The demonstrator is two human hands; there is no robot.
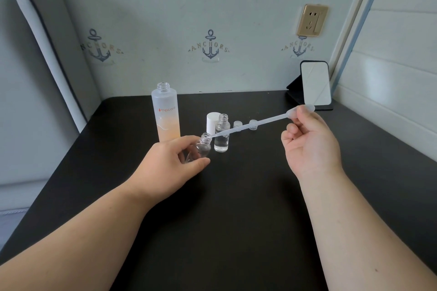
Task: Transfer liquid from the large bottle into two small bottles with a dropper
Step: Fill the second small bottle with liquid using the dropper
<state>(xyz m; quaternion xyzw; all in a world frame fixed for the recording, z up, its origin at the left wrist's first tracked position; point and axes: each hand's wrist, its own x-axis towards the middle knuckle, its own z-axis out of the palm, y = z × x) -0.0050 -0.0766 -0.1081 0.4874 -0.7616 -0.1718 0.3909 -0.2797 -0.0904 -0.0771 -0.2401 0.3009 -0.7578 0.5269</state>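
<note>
Your right hand (pixel 309 139) pinches the dropper (pixel 255 123), its long axis pointing toward 8 o'clock into the tilted small bottle (pixel 201 147) that your left hand (pixel 175 160) grips.

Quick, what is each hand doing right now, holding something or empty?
Left hand: fingers curled round a tilted small bottle, holding it.
Right hand: fingers pinch the dropper by its bulb, tip at that bottle's mouth.

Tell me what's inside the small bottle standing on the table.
The standing small bottle holds clear liquid in its lower part; its open neck is empty. The dropper crosses in front, hiding a thin strip.
</note>
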